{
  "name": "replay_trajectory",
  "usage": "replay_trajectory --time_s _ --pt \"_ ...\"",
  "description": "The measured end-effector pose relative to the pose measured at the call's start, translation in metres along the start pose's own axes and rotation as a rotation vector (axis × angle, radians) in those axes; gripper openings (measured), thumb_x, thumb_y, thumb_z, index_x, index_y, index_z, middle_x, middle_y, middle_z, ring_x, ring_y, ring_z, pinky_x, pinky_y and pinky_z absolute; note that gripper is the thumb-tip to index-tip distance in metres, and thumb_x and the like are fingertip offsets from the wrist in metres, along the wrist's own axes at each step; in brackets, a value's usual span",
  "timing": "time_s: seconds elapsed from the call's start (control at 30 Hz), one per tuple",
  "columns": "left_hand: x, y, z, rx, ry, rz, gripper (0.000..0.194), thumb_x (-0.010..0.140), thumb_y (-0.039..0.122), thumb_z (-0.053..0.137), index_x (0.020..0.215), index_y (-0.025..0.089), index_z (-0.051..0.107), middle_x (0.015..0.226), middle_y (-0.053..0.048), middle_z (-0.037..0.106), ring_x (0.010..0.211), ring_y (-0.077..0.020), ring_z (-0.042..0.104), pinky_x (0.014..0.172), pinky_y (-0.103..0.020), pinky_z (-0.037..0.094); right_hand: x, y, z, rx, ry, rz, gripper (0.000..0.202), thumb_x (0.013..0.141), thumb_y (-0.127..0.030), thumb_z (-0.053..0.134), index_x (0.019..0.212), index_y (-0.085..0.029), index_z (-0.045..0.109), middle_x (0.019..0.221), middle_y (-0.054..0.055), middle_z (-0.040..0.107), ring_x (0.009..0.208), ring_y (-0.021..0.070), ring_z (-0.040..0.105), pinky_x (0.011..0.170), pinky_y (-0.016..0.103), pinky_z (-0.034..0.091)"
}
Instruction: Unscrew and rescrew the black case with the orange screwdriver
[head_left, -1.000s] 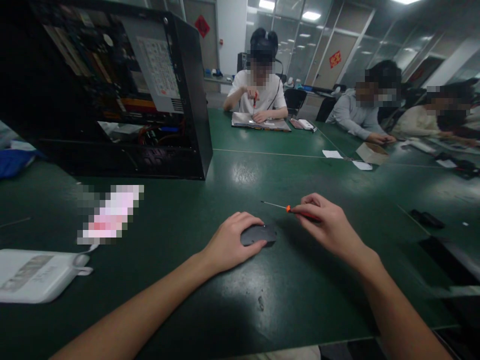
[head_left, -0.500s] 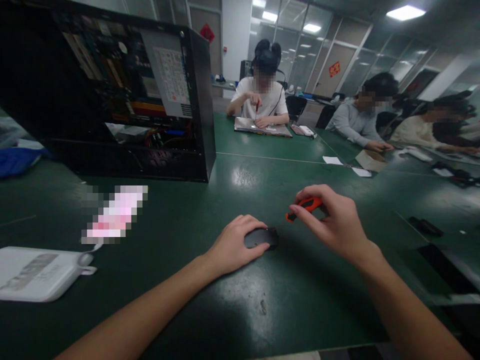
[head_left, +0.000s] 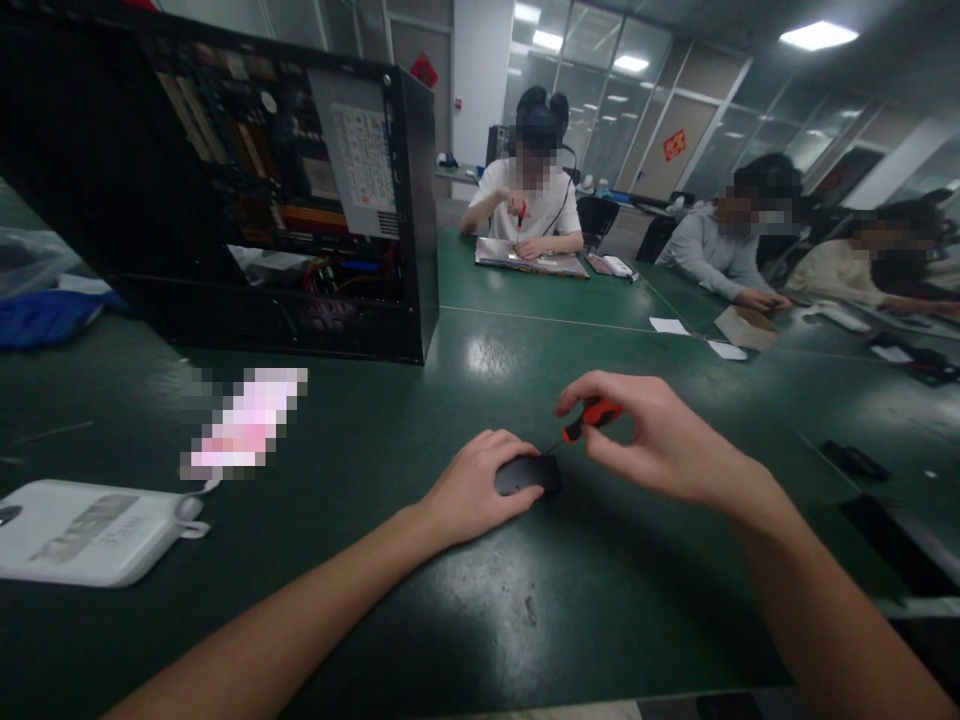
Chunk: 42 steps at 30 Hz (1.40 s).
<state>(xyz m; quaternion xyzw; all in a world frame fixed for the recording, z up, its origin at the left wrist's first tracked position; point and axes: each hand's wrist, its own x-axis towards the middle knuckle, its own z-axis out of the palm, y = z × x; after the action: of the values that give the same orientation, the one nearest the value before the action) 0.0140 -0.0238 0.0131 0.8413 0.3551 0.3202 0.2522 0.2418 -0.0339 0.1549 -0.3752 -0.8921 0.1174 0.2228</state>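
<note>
A black computer mouse (head_left: 528, 476) lies on the green table, and my left hand (head_left: 474, 490) grips it along its sides with fingers and thumb. In my right hand (head_left: 651, 435) is a screwdriver (head_left: 595, 417) with a red and black handle, pinched between fingers and thumb. Its thin shaft slants down to the left, and the tip is at the far edge of the mouse, near my left fingertips. Whether the tip touches the mouse I cannot tell.
An opened black computer case (head_left: 417, 220) stands at the back left. A white power bank (head_left: 97, 535) with a cable lies left, near a pixelated pink object (head_left: 251, 420). Across the green table (head_left: 480, 390), a person (head_left: 529, 195) works on a flat panel; others sit right.
My right hand has moved a little left, bringing the screwdriver's tip to the mouse's edge, and its grip on the handle has loosened. My left hand still holds the mouse.
</note>
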Motion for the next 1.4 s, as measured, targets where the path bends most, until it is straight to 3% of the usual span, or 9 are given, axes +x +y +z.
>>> replay_trajectory --time_s 0.1,0.17,0.23,0.37,0.5,0.6,1.07,1.33,1.4 --pt "-0.002 -0.001 -0.002 0.012 0.008 -0.008 0.044 0.085 0.029 0.078 0.126 0.022 0.064 0.120 -0.006 0.071 0.112 -0.0278 0.063 0.102 -0.045 0.049 0.008 -0.009 -0.012 -0.127 -0.136 0.038 0.018 0.090 -0.018 0.066 0.108 -0.020 0.069 0.101 0.002 0.073 0.089 0.0165 0.067 0.080 0.029 0.049" --pt "-0.003 -0.001 -0.004 0.018 0.008 -0.007 0.046 0.082 0.026 0.078 0.126 0.021 0.063 0.120 -0.007 0.071 0.112 -0.0290 0.063 0.102 -0.047 0.048 0.013 -0.011 -0.014 -0.199 -0.150 0.078 0.011 0.097 -0.027 0.064 0.102 -0.020 0.071 0.093 0.002 0.073 0.084 0.0174 0.066 0.077 0.030 0.047" --pt "-0.003 -0.001 -0.005 0.019 0.000 0.002 0.042 0.081 0.025 0.078 0.120 0.022 0.064 0.118 -0.006 0.071 0.111 -0.0291 0.063 0.102 -0.047 0.048 0.016 -0.012 -0.013 -0.184 -0.146 0.068 0.013 0.097 -0.022 0.062 0.106 -0.019 0.070 0.098 0.004 0.073 0.088 0.0177 0.067 0.080 0.030 0.047" --pt "-0.002 -0.001 -0.006 0.014 -0.013 0.010 0.039 0.080 0.023 0.077 0.116 0.022 0.064 0.117 -0.005 0.071 0.111 -0.0281 0.063 0.102 -0.045 0.049 0.016 -0.017 -0.010 -0.115 -0.192 -0.042 0.044 0.085 -0.003 0.062 0.126 -0.018 0.062 0.117 0.005 0.070 0.106 0.0186 0.065 0.091 0.029 0.045" --pt "-0.002 0.000 -0.008 0.016 -0.025 0.005 0.038 0.081 0.023 0.077 0.116 0.023 0.064 0.117 -0.005 0.071 0.110 -0.0278 0.063 0.102 -0.045 0.049 0.015 -0.022 -0.012 -0.170 -0.190 0.028 0.014 0.093 -0.015 0.065 0.106 -0.018 0.066 0.098 0.002 0.071 0.089 0.0167 0.065 0.076 0.028 0.043" --pt "-0.002 0.000 -0.008 0.017 -0.024 0.014 0.037 0.081 0.024 0.078 0.116 0.023 0.064 0.116 -0.005 0.071 0.109 -0.0274 0.063 0.099 -0.044 0.050 0.016 -0.024 -0.013 -0.095 -0.154 -0.039 0.003 0.096 -0.017 0.064 0.099 -0.017 0.065 0.092 0.000 0.069 0.083 0.0128 0.063 0.074 0.025 0.042" --pt "-0.002 0.000 -0.011 -0.015 -0.010 0.064 0.034 0.084 0.024 0.079 0.115 0.022 0.065 0.117 -0.005 0.071 0.108 -0.0255 0.064 0.098 -0.040 0.051 0.018 -0.025 -0.005 -0.033 -0.232 -0.106 0.006 0.094 -0.013 0.062 0.099 -0.017 0.064 0.092 0.000 0.067 0.082 0.0131 0.059 0.074 0.026 0.042" --pt "-0.002 -0.001 -0.010 -0.016 -0.007 0.057 0.036 0.083 0.025 0.079 0.117 0.022 0.067 0.119 -0.006 0.071 0.110 -0.0272 0.064 0.100 -0.042 0.051 0.019 -0.029 -0.003 -0.056 -0.257 -0.097 0.015 0.104 -0.029 0.058 0.100 -0.017 0.066 0.091 0.001 0.067 0.081 0.0147 0.059 0.072 0.029 0.041" --pt "-0.003 -0.002 -0.010 -0.018 -0.009 0.055 0.034 0.083 0.026 0.078 0.114 0.022 0.067 0.118 -0.006 0.071 0.110 -0.0279 0.065 0.099 -0.043 0.052 0.018 -0.033 -0.003 -0.017 -0.261 -0.120 0.013 0.105 -0.024 0.055 0.106 -0.017 0.066 0.098 0.002 0.067 0.086 0.0148 0.060 0.076 0.029 0.043"
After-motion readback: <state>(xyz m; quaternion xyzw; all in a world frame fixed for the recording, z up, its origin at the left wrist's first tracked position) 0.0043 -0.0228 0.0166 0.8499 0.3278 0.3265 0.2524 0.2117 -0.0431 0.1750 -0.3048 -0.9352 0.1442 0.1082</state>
